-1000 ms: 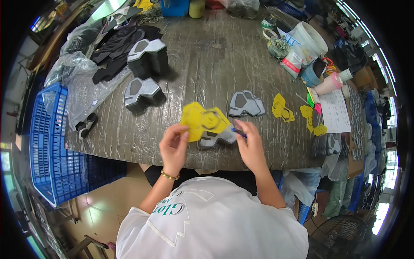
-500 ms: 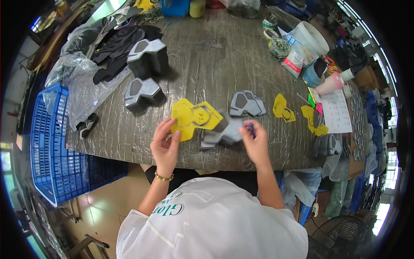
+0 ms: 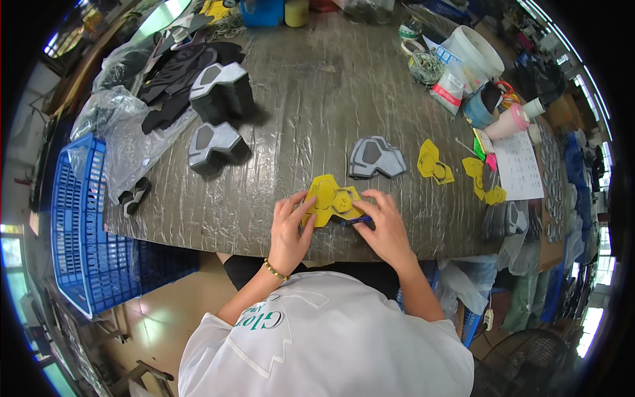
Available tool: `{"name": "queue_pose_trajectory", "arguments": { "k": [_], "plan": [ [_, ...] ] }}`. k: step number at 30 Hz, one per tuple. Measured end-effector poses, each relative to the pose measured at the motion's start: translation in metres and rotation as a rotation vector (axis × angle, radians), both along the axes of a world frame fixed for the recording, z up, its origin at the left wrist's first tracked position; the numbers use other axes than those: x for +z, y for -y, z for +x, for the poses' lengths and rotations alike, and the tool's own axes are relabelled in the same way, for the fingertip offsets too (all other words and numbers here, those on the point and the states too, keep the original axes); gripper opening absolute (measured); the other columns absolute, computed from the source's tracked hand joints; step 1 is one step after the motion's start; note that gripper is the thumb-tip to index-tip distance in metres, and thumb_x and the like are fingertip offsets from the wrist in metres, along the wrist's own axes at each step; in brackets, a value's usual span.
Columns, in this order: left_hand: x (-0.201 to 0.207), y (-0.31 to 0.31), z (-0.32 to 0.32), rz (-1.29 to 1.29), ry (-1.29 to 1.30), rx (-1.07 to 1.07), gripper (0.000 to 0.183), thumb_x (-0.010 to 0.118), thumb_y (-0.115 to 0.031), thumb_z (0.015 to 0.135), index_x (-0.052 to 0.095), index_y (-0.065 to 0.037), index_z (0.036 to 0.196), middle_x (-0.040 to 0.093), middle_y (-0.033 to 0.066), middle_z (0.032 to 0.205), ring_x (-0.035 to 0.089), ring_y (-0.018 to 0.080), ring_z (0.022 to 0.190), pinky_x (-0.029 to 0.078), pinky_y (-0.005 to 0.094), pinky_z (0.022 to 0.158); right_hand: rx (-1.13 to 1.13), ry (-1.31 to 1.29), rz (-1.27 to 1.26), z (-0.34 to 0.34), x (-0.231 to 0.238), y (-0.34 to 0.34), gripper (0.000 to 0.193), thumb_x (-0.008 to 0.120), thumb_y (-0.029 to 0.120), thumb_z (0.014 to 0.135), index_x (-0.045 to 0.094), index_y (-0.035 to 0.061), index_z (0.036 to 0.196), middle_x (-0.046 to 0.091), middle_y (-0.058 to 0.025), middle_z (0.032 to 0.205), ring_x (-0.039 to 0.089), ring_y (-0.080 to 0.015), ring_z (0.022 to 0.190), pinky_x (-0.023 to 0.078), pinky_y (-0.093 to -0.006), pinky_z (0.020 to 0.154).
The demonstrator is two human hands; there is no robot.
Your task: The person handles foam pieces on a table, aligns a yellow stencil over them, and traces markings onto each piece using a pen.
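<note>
Right in front of me a yellow template [image 3: 324, 200] with dark pencil-like outlines lies low over the table; the grey piece seen earlier is hidden, apparently beneath it. My left hand [image 3: 289, 225] grips the template's left edge between thumb and fingers. At its right edge, my right hand [image 3: 385, 230] holds a blue pen [image 3: 357, 221] low in the fingers, fingertips touching the template. Just beyond lies a small stack of grey shaped pieces [image 3: 378, 157]. Two more yellow templates, one nearer [image 3: 433, 163] and one farther right [image 3: 483, 182], rest on the table.
Two taller stacks of grey pieces, a far one [image 3: 223, 92] and a near one [image 3: 217, 147], stand left. A blue crate [image 3: 79, 225] is beside the table's left edge. At right are a written sheet [image 3: 519, 165], a pink-lidded cup [image 3: 509, 124] and a white bucket [image 3: 477, 56].
My left hand has brought the yellow template right and down over the grey piece. My right hand has moved against its right edge, the pen now pointing left.
</note>
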State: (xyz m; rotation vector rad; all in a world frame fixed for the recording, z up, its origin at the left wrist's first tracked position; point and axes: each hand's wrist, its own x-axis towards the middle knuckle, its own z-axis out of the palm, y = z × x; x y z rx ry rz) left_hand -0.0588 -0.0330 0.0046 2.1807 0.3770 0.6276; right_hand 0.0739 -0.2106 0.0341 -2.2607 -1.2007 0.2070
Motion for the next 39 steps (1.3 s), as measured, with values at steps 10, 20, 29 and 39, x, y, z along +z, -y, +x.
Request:
{"name": "queue_pose_trajectory", "arguments": {
  "k": [10,20,29,39],
  "plan": [
    [-0.006,0.0,-0.01,0.105,-0.031,-0.063,0.046,0.078,-0.014,0.079,0.063,-0.002,0.121,0.053,0.0213,0.132,0.054,0.0398,0.116,0.047,0.045,0.097,-0.016,0.085,-0.013,-0.006,-0.01,-0.003,0.046,0.079,0.014,0.074,0.064,0.0069,0.117,0.054,-0.0097,0.121,0.054,-0.0299,0.104,0.046,-0.0407,0.089],
    [-0.011,-0.003,-0.008,0.17,-0.035,-0.066,0.048,0.081,-0.012,0.075,0.065,-0.001,0.119,0.056,0.0211,0.132,0.059,0.0371,0.112,0.05,0.0418,0.094,-0.025,0.102,-0.013,-0.008,-0.011,-0.007,0.049,0.077,0.011,0.074,0.061,0.006,0.12,0.055,-0.0113,0.116,0.054,-0.031,0.103,0.046,-0.041,0.089],
    [-0.014,-0.009,-0.008,0.165,-0.016,-0.122,0.051,0.08,-0.011,0.074,0.063,0.0,0.121,0.053,0.0196,0.137,0.058,0.0371,0.115,0.05,0.0421,0.095,-0.025,0.13,-0.024,-0.012,-0.015,-0.009,0.053,0.077,0.011,0.071,0.059,0.0052,0.12,0.054,-0.0127,0.117,0.054,-0.0319,0.102,0.047,-0.0413,0.087],
    [-0.016,-0.011,-0.013,0.124,-0.006,-0.135,0.049,0.079,-0.011,0.076,0.063,-0.001,0.121,0.052,0.0213,0.138,0.057,0.0378,0.117,0.049,0.0424,0.097,-0.011,0.105,-0.01,-0.011,-0.015,-0.009,0.057,0.08,0.005,0.066,0.059,0.0062,0.119,0.054,-0.0129,0.12,0.054,-0.0335,0.104,0.047,-0.0421,0.089]
  ]
}}
